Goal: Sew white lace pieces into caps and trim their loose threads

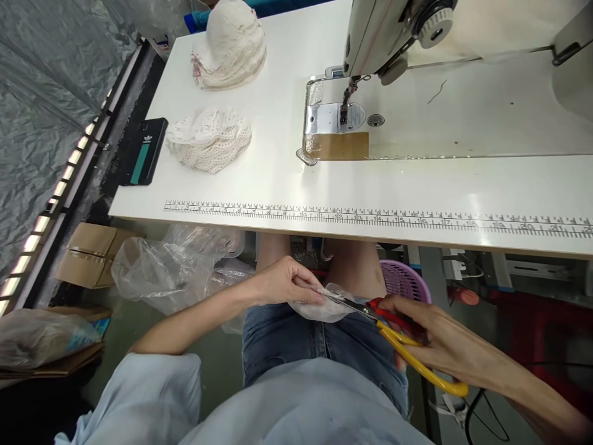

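Over my lap, my left hand pinches a piece of thin white fabric between thumb and fingers. My right hand is wrapped round a pair of scissors with one red and one yellow handle. The scissor blades point left and lie against the upper part of the fabric, close to my left fingertips. Whether the blades are parted cannot be made out. Part of the fabric's edge is hidden behind my left fingers.
A sewing machine stands on the white table, whose front edge carries a printed ruler. Two cream fabric pieces, one a lacy bundle, lie left near a dark phone. Below are a purple basket and plastic bags.
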{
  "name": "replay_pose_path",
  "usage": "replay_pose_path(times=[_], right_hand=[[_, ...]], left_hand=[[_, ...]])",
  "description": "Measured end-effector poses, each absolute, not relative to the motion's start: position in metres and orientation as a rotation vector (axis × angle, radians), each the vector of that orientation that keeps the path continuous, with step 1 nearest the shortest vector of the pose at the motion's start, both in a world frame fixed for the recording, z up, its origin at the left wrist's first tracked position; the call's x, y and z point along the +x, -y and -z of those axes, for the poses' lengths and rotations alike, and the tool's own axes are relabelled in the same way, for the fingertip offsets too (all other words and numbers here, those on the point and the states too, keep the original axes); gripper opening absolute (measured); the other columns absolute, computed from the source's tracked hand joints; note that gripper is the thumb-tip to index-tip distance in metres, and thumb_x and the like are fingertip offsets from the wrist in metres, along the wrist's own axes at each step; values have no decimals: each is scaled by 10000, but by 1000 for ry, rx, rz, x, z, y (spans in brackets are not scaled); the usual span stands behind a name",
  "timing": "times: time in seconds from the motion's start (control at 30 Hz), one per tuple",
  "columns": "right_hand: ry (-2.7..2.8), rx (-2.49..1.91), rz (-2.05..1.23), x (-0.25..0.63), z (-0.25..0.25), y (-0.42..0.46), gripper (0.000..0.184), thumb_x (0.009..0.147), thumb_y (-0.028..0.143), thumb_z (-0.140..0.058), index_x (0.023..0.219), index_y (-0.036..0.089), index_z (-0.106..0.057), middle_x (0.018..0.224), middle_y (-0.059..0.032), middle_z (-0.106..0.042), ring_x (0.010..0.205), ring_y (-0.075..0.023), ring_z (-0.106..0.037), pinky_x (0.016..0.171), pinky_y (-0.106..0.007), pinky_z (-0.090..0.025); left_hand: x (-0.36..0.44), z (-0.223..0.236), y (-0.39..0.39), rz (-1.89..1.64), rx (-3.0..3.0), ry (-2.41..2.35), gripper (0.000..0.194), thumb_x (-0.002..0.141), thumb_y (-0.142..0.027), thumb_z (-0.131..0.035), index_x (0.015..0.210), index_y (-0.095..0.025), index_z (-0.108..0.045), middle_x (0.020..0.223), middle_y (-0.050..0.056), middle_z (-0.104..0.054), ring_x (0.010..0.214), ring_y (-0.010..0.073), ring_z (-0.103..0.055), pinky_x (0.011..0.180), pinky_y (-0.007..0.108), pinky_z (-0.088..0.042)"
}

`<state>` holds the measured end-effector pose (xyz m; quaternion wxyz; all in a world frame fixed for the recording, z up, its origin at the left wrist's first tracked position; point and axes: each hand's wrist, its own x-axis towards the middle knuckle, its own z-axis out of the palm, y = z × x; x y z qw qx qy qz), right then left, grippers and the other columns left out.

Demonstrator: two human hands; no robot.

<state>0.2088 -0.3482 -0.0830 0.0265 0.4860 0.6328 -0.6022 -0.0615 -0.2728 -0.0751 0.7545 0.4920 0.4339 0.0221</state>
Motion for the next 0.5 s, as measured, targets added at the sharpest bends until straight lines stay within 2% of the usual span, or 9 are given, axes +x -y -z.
replay_pose_path(times=[0.23,0.5], right_hand=[[-1932,1438,1931,210,88,349,285,848,382,-470,1065,197,-475,707,-18,-695,618,-172,-605,540,-247,-430],[-1898,1442,1988,208,86,348,318,852,490,-471,981,200,-493,689,-18,-704,584,-165,-597,522,-243,-404]], left_hand=[[-61,74,272,-57,1059,-936,327,637,-301,-746,889,-92,-728,789,81,-717,662,125,-627,629,187,-476],[-61,71,271,-25,1108,-943,346,647,-312,-739,897,-73,-725,778,97,-716,652,140,-624,585,189,-464]])
